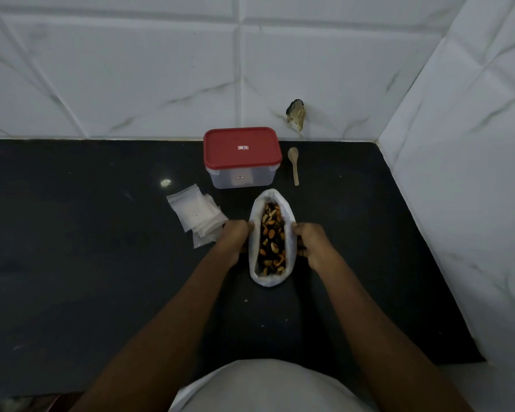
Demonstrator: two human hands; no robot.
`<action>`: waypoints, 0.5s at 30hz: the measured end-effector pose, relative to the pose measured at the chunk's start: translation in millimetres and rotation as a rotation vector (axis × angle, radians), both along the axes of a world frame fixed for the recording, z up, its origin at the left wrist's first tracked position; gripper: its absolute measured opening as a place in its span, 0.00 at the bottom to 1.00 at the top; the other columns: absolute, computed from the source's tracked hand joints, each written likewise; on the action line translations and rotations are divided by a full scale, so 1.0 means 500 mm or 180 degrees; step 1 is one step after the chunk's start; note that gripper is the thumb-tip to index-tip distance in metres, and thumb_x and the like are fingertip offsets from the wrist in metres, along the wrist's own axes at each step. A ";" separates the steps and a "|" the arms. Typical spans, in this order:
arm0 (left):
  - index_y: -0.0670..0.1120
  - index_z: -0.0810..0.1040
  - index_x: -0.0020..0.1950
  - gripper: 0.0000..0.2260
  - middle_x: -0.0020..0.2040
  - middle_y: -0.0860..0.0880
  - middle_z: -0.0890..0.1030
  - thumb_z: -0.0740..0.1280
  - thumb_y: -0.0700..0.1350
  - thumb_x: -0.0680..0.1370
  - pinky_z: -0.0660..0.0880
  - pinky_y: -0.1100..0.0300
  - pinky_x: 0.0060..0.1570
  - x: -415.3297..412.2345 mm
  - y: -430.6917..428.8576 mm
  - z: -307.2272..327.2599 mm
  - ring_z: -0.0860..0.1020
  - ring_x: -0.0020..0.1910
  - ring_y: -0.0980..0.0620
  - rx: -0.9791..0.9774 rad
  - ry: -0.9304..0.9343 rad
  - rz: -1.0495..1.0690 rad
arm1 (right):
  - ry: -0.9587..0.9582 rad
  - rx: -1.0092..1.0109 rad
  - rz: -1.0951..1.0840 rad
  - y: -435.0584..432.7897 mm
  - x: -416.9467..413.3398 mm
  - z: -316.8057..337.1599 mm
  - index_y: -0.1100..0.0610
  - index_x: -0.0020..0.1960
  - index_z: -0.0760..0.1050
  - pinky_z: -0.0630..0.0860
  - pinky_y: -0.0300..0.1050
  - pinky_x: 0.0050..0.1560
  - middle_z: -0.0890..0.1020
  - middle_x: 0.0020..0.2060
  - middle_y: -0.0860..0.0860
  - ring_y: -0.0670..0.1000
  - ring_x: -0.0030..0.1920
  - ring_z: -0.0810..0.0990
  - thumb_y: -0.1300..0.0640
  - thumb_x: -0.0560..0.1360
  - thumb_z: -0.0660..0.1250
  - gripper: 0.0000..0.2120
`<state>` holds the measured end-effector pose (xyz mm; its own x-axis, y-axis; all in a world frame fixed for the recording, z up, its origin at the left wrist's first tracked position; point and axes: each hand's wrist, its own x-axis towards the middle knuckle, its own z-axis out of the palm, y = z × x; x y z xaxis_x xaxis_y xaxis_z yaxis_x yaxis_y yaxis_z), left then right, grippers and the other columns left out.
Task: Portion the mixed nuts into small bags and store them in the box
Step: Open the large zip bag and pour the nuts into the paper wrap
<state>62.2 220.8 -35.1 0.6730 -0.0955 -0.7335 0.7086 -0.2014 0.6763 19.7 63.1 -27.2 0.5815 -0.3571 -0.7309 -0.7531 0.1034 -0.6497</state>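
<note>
A white bag (272, 279) with its rim rolled down stands on the black counter, full of mixed nuts (271, 239). My left hand (235, 239) grips the bag's left side and my right hand (308, 242) grips its right side, fingers curled round the rolled rim. A clear plastic box (242, 173) with a red lid (242, 148) shut on it stands just behind the bag. Several small clear bags (195, 214) lie in a loose pile to the left of my left hand. A small wooden spoon (294, 165) lies to the right of the box.
The black counter (87, 248) runs to a white tiled back wall (161, 69) and a tiled side wall (464, 203) on the right. A chipped hole (296, 114) marks the back wall above the spoon. A few crumbs dot the counter in front of the bag.
</note>
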 end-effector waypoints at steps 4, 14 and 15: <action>0.43 0.71 0.65 0.13 0.55 0.42 0.78 0.60 0.46 0.82 0.77 0.50 0.50 0.019 -0.001 0.010 0.78 0.52 0.45 0.0107 0.0101 -0.0350 | 0.0045 -0.0317 0.0378 -0.002 0.011 0.003 0.57 0.56 0.76 0.77 0.56 0.61 0.80 0.56 0.57 0.57 0.56 0.79 0.55 0.80 0.62 0.08; 0.46 0.78 0.55 0.11 0.51 0.46 0.80 0.61 0.50 0.82 0.76 0.55 0.48 0.070 -0.036 -0.008 0.78 0.49 0.50 0.0610 -0.0862 -0.0622 | -0.0554 -0.0982 0.0648 -0.012 0.062 -0.023 0.58 0.54 0.80 0.78 0.51 0.55 0.82 0.52 0.57 0.54 0.53 0.80 0.51 0.80 0.63 0.12; 0.45 0.79 0.56 0.11 0.52 0.45 0.80 0.61 0.49 0.82 0.77 0.54 0.50 0.071 -0.039 -0.009 0.78 0.50 0.49 0.0613 -0.0772 -0.0602 | -0.0428 -0.0888 0.0590 -0.011 0.071 -0.022 0.59 0.55 0.80 0.78 0.51 0.55 0.82 0.53 0.57 0.56 0.54 0.80 0.52 0.81 0.63 0.13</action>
